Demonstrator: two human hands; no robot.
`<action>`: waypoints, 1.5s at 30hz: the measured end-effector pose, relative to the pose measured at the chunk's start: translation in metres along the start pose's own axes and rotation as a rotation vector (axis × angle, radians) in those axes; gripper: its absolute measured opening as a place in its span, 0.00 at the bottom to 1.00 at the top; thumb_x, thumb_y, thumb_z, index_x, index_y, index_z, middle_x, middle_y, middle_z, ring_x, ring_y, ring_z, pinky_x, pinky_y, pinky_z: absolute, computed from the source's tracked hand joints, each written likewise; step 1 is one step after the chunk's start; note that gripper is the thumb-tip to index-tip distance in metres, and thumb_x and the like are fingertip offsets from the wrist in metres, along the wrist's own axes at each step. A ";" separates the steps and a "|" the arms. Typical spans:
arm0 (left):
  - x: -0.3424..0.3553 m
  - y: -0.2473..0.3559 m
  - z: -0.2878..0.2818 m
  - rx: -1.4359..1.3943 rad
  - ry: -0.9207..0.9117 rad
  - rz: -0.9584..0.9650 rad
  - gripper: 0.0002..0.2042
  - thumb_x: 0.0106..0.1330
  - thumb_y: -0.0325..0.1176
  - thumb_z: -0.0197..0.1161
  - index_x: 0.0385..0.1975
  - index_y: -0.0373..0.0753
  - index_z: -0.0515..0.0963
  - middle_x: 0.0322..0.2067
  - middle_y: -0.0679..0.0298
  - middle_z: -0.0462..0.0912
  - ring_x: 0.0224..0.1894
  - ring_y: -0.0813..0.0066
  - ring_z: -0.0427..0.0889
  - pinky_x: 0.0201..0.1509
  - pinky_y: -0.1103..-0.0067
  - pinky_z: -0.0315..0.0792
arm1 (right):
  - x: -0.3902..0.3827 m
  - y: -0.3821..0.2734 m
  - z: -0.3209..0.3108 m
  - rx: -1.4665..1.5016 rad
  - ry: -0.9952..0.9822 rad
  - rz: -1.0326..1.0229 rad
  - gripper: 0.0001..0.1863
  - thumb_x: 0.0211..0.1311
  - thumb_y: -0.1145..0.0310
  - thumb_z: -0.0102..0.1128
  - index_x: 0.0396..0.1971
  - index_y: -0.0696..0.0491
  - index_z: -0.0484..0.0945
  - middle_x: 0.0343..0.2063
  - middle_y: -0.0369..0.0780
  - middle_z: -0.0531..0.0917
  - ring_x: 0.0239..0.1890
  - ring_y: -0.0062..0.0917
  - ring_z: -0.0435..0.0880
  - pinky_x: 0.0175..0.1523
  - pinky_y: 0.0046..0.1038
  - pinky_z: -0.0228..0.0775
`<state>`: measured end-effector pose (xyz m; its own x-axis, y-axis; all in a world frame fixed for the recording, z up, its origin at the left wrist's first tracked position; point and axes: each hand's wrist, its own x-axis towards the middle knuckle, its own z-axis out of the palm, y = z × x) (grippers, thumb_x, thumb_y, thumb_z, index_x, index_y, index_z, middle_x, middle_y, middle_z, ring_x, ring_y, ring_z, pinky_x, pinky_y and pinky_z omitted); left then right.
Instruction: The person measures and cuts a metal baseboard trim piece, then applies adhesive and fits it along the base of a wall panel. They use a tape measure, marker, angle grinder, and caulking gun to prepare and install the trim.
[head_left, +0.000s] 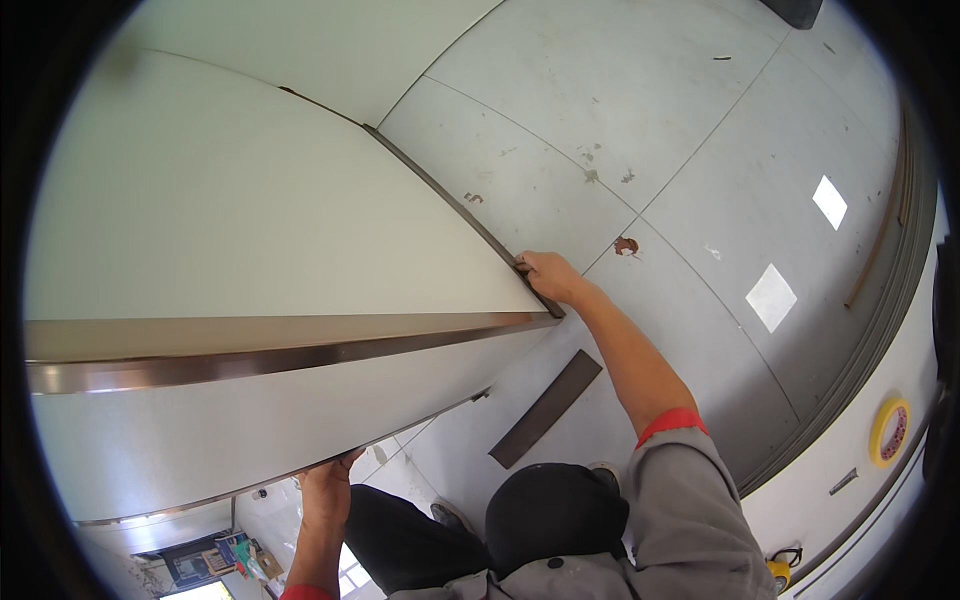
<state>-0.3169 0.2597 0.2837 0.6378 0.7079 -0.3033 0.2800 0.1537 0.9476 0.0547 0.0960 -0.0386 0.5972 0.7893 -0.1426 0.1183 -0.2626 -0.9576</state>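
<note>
A dark brown skirting strip [440, 192] runs along the foot of the pale wall [250, 220], ending at a bronze-coloured metal corner trim [300, 350]. Near that end, my right hand [548, 278] has its fingers closed over the strip's top edge. My left hand [327, 490] is wrapped round the thin metal edge of a white panel [280, 430] that looks like a door; some of its fingers are hidden by the panel. A short loose piece of dark strip [546, 408] lies flat on the floor just in front of my feet.
Large grey tiles [560, 110] cover the floor, with scraps and stains. Long strips [850, 400] lie stacked along the right. Beyond them are a yellow tape roll [889, 432], a small blade-like metal piece [843, 481] and a yellow tool [779, 574]. Boxes [235, 555] stand lower left.
</note>
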 end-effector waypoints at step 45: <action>-0.007 0.006 0.018 0.019 0.078 -0.026 0.07 0.71 0.29 0.61 0.46 0.39 0.79 0.39 0.64 0.84 0.41 0.73 0.84 0.53 0.67 0.85 | -0.055 0.018 0.006 -0.031 0.101 0.075 0.25 0.55 0.79 0.43 0.52 0.59 0.80 0.47 0.52 0.86 0.50 0.45 0.85 0.59 0.36 0.74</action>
<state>-0.3064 0.2433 0.2900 0.5725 0.7555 -0.3185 0.3095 0.1605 0.9372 0.0195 0.0513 -0.0494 0.6816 0.7075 -0.1866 0.0940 -0.3375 -0.9366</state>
